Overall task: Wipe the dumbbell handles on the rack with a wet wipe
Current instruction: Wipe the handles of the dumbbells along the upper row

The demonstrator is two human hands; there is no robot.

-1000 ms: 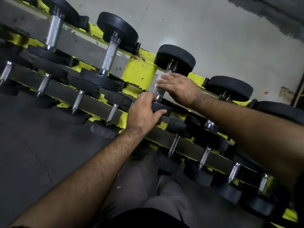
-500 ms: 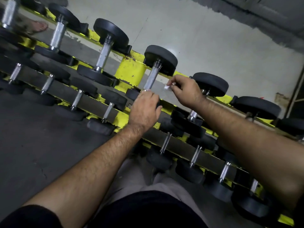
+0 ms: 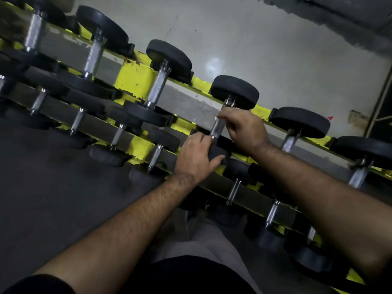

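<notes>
So a long yellow-painted steel dumbbell rack [image 3: 135, 78] is seen running diagonally from upper left to lower right, with an upper row of bigger black rubber-headed dumbbells and a lower row of smaller ones nearer the person. The right hand [image 3: 244, 127] is curled around the upper part of a knurled chrome dumbbell handle [image 3: 217, 128] in the upper row, and a tiny bit of white wet wipe [image 3: 216, 118] can be made out poking from under the fingertips, pressed against the metal; most of the wipe is hidden by the fingers. The far black round head [image 3: 235, 92] of that same dumbbell is left uncovered just above the hand. The near black head [image 3: 218, 152] is gripped by the left hand [image 3: 196, 155], fingers over the top and thumb stretched along its front edge, just below the right hand. The neighbouring chrome handle [image 3: 158, 85] to the left is untouched, as is another dumbbell [image 3: 300, 122] to the right. A pale grey floor [image 3: 254, 39] is visible behind the rack, dark flooring [image 3: 42, 187] in front. Grey trousers [image 3: 207, 240] can be seen between the forearms at the bottom.
</notes>
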